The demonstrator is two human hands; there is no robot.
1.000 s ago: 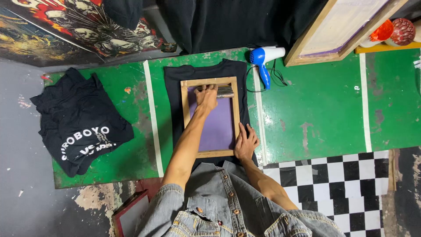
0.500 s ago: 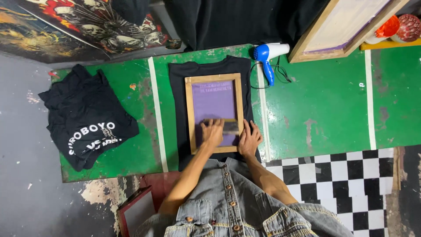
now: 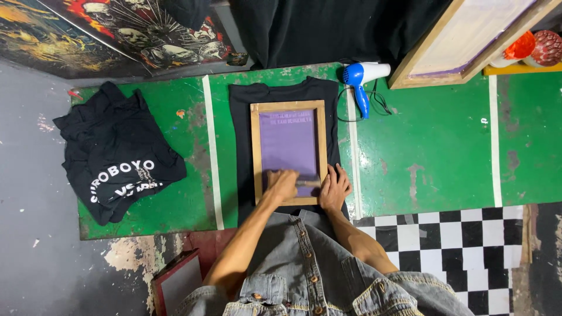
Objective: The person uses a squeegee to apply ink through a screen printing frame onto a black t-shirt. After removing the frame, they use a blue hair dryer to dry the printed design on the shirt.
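Landmark: wooden-framed printing screen with purple mesh (image 3: 288, 153), lying flat on a black T-shirt (image 3: 240, 117) spread over the green painted table (image 3: 433, 152).
Far left of the screen: heap of folded black shirts with white lettering (image 3: 117, 153), well apart from the frame, on the same table.
Left hand (image 3: 283, 184): inside the screen at its near end, fingers clenched around a narrow grey squeegee (image 3: 305, 182) that lies across the mesh.
Squeegee: pressed on the purple mesh, just beside the frame's near rail.
Right hand (image 3: 333, 188): fingers released and spread flat, resting on the screen's near right corner and the shirt beside it.
Right of the screen: blue and white hair dryer (image 3: 362, 79) with a black cord, near the frame's far corner.
Far right: second, larger wooden screen frame (image 3: 468, 38), tilted, well apart.
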